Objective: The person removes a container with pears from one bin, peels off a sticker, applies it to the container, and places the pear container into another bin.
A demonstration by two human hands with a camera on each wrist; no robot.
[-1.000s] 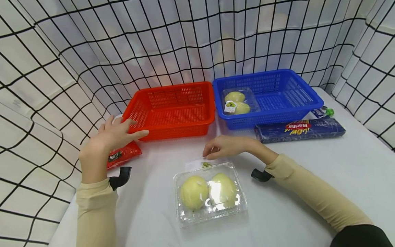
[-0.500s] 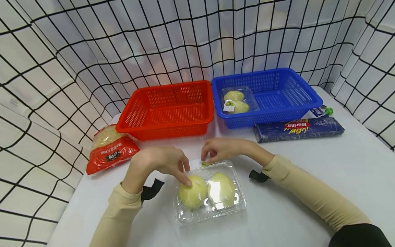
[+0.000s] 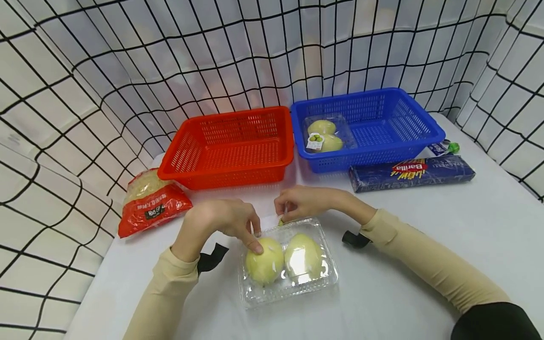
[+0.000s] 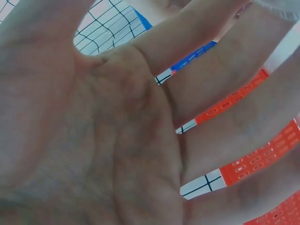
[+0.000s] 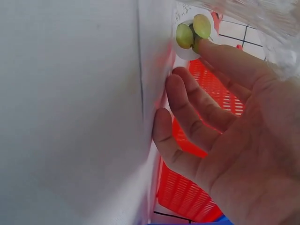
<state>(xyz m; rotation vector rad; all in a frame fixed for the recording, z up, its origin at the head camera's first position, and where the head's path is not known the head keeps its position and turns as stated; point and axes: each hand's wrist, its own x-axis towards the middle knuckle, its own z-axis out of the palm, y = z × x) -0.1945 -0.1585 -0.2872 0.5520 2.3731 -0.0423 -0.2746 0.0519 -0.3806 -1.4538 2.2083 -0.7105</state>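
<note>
A clear plastic clamshell (image 3: 289, 295) with two pale yellow-green round fruits (image 3: 264, 262) lies at the front middle of the table. My left hand (image 3: 223, 219) holds its upper left corner, thumb on the lid over the left fruit. In the left wrist view, the palm and spread fingers fill most of the picture, with a bit of clear plastic at the top right. Behind the clamshell's back edge, my right hand (image 3: 306, 204) pinches a small white label (image 5: 182, 50) printed with green fruit; other fingers are loosely bent. The thumb's contact is hidden.
A red basket (image 3: 229, 179) stands at the back. Beside it, a blue basket (image 3: 382, 153) contains another fruit clamshell (image 3: 329, 134). A red-and-clear bag (image 3: 155, 208) lies left; a blue Barilla pasta box (image 3: 412, 174) and a small packet (image 3: 444, 148) lie right. Black netting surrounds the table.
My left hand has come from beside the red basket down and right to the clamshell's corner. My right hand stays at the label, its fingers closer to the clamshell's back edge.
</note>
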